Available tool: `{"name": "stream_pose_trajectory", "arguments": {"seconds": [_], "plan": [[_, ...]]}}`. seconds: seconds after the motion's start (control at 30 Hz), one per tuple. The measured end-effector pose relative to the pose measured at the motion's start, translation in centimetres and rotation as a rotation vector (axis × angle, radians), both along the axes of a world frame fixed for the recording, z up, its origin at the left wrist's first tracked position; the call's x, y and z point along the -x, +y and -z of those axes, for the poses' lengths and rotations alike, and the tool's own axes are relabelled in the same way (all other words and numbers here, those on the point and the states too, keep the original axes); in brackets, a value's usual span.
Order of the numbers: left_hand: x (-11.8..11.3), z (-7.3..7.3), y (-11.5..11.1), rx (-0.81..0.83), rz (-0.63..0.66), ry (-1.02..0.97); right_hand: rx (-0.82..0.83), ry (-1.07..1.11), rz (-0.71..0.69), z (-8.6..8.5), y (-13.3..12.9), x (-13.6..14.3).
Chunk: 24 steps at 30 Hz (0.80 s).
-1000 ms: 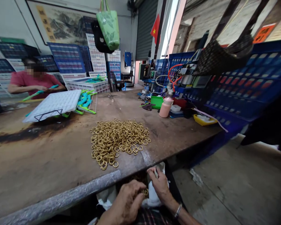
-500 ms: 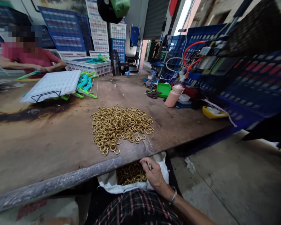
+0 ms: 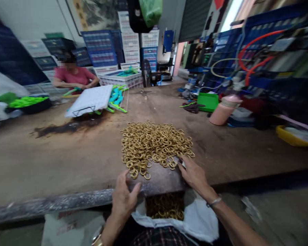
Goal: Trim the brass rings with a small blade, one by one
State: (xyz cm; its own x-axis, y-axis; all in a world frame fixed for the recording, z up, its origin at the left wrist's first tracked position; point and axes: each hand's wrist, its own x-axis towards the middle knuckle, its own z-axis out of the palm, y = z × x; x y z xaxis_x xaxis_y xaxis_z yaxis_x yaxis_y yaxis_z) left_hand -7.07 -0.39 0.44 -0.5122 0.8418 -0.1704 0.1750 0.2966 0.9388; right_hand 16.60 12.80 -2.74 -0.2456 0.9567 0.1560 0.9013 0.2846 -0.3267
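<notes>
A spread pile of brass-coloured rings lies on the worn brown table in front of me. My left hand is at the table's front edge, thumb and fingers apart, with its fingertips beside the nearest rings on the left. At the pile's right front edge, my right hand has its fingers bent around a small greyish piece, too small and blurred to name. Below the edge, a white sack gapes on my lap, with more rings inside it.
Across the table at the left, a person sits behind a white sheet and green-and-teal hangers. To the right stand a pink bottle, a green tray and a yellow tray.
My left hand has come into view beside the pile. My right hand has risen from the sack to the rings on the table. The view has swung to the left.
</notes>
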Motion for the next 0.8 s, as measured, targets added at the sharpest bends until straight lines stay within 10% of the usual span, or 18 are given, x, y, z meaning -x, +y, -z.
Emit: {"name": "stream_pose_trajectory", "arguments": {"seconds": [0.33,0.53,0.8], "plan": [[-1.1,3.0,4.3,-0.025,0.188,0.736,0.027,-0.11,0.044,0.7,0.7,0.3],[-0.5,4.0,5.1,-0.346,0.086,0.633,0.034,0.07,0.006,0.2,0.6,0.1],[-5.7,1.6,1.0,-0.322,0.156,0.175,0.213,0.767,-0.098,-1.4,-2.5,2.9]]}}
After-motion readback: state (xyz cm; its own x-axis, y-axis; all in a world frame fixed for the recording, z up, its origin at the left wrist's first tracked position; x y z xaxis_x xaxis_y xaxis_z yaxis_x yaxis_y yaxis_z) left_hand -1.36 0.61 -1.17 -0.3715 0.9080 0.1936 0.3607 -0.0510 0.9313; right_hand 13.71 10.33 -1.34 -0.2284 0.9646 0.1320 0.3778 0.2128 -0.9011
